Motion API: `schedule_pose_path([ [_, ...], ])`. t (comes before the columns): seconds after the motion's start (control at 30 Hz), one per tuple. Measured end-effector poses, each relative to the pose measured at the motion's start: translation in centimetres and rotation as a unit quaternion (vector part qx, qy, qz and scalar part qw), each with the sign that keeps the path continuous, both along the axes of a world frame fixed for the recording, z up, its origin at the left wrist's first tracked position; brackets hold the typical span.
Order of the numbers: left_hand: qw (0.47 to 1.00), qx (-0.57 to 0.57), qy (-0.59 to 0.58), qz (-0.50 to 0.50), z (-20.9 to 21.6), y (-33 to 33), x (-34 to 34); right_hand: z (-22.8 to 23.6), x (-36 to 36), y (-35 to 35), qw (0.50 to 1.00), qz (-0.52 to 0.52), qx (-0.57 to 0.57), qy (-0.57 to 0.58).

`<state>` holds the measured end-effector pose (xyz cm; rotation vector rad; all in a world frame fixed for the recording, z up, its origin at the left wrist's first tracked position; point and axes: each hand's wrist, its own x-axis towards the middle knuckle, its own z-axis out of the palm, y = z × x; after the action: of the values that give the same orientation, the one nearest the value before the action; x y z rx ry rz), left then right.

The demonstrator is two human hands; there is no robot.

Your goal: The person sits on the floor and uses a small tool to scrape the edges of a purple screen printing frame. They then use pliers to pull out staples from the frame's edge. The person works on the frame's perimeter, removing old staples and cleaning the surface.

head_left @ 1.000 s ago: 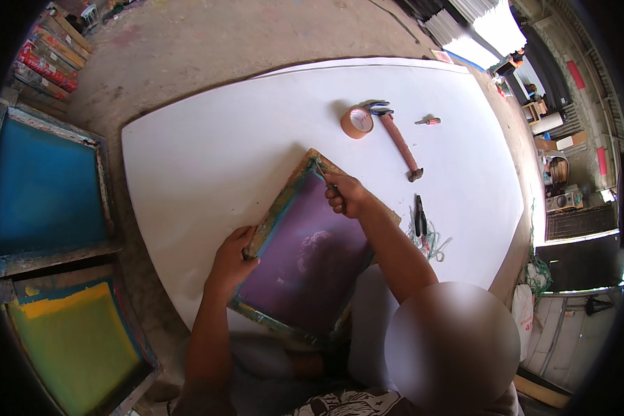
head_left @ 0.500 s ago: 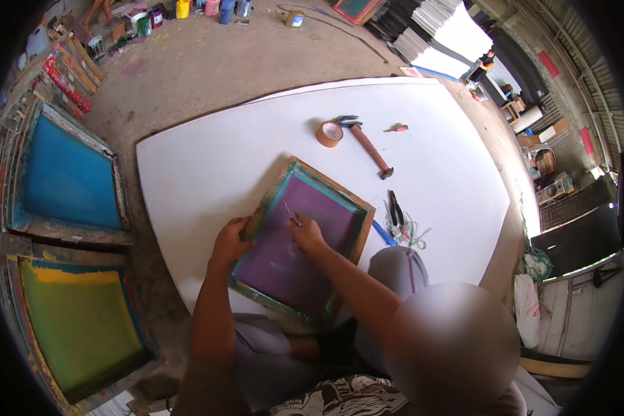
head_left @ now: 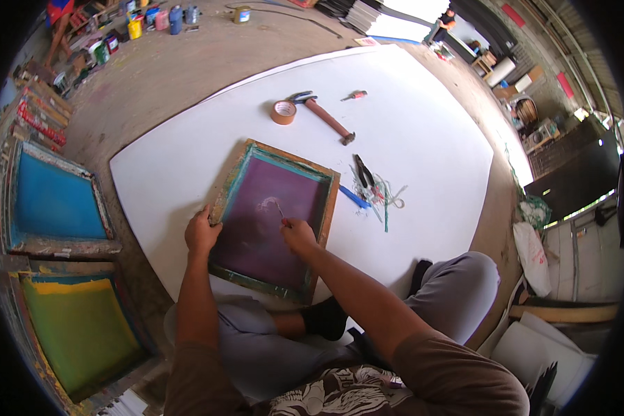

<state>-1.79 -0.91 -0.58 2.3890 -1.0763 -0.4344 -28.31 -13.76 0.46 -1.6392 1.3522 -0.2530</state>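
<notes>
Over purple mesh (head_left: 253, 225), R hand (head_left: 300, 237) grip curled rnd thin tool (head_left: 284, 221); L hand (head_left: 202, 232) grip clasps wooden frame (head_left: 331, 208)

Within our right hand (head_left: 300, 238), we lose part of the slim tool (head_left: 279, 209); under our left hand (head_left: 201, 233), some edge of the frame (head_left: 329, 215).

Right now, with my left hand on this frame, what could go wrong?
The slim tool in your right hand points over the purple panel, so a slip might scratch or pierce it. Your left hand grips only one side of the wooden frame, so it could swivel under pressure.
</notes>
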Motion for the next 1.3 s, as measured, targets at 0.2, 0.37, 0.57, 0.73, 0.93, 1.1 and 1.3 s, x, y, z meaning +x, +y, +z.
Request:
schedule_pose_path([
  [0.2, 0.999, 0.024, -0.02, 0.01, 0.2, 1.1, -0.9, 0.6, -3.2, 0.8, 1.0, -0.02, -0.003, -0.005],
  [0.37, 0.996, 0.088, -0.004, 0.024, 1.8, 3.0, -1.2, 3.9, -5.4, 1.8, 0.995, -0.06, 0.047, -0.065],
  [0.57, 0.992, 0.097, -0.059, 0.055, 2.8, 5.2, -2.6, 2.7, -10.7, -0.6, 0.991, 0.011, -0.123, 0.048],
  [0.73, 0.966, -0.031, -0.257, -0.022, 2.6, 5.9, -6.7, 3.9, -13.8, -3.1, 0.997, -0.034, -0.027, 0.059],
  [0.93, 0.983, 0.011, -0.071, -0.171, 6.3, 3.2, -23.1, -3.8, -19.1, -5.5, 0.977, -0.057, -0.198, 0.045],
  [1.1, 0.97, 0.029, -0.144, -0.194, 1.8, 4.1, -26.1, -1.6, -17.4, -9.5, 0.993, -0.057, -0.074, 0.077],
  [1.3, 0.955, 0.094, -0.149, -0.238, 1.9, 2.6, -27.6, -1.5, -15.2, -16.3, 0.984, -0.059, -0.14, 0.088],
])
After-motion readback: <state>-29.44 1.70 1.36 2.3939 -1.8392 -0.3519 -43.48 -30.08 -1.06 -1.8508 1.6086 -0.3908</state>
